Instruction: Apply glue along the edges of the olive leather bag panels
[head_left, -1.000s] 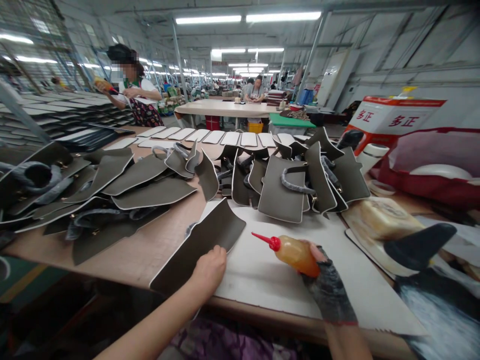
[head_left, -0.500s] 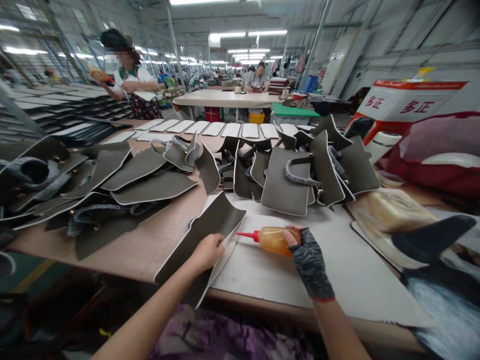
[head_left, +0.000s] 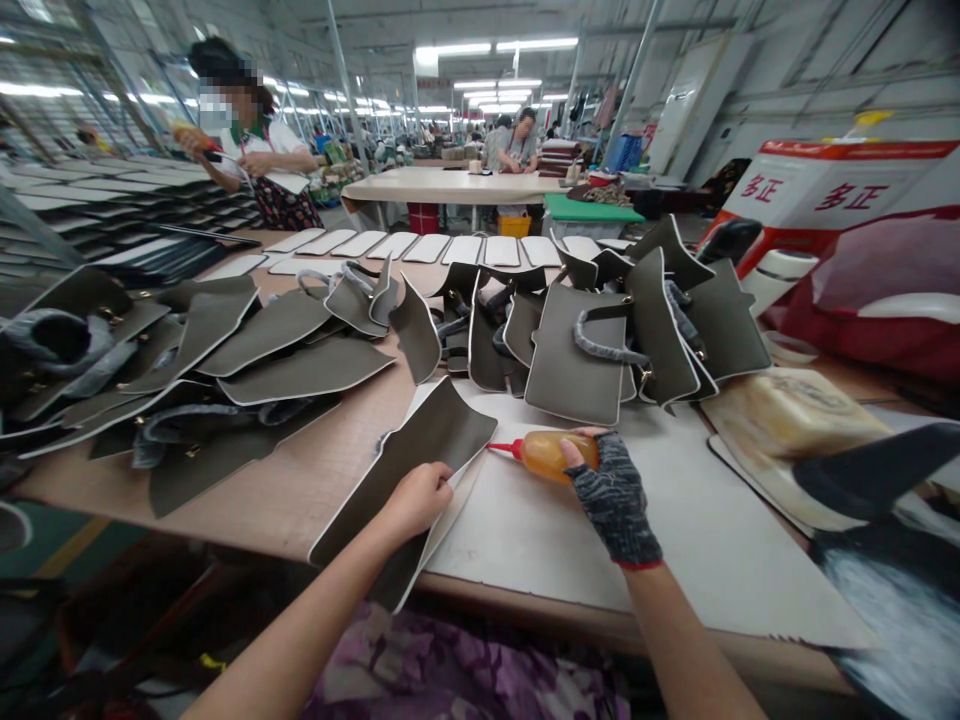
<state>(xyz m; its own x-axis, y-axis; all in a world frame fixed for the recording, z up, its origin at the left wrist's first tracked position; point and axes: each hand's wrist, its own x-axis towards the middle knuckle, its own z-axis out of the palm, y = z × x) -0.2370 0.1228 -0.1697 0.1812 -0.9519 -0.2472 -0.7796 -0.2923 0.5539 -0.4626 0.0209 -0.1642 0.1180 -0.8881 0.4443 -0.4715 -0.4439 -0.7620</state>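
My bare left hand point(head_left: 421, 497) is closed on the edge of a dark olive bag panel point(head_left: 427, 430) with white edges, which slants over the near edge of the table. In my right hand point(head_left: 613, 490), which wears a grey fingerless knit glove, lies a squeeze bottle point(head_left: 551, 455) of amber liquid with a red nozzle. The bottle is held on its side, its tip pointing left at the panel's upper right edge; I cannot tell whether the two touch. Under both is a white sheet point(head_left: 645, 560).
Several olive bag panels with wrapped handles are piled at left point(head_left: 300, 370) and behind point(head_left: 574, 350). White pieces point(head_left: 427, 248) lie in a row farther back. At right are a yellowish block point(head_left: 795, 410), a black-handled tool point(head_left: 877, 470) and a red-and-white tin point(head_left: 840, 195). A co-worker point(head_left: 262, 150) stands back left.
My right hand has moved the bottle slightly up, bringing its red tip to the panel's upper right edge. My left hand keeps its hold on the panel.
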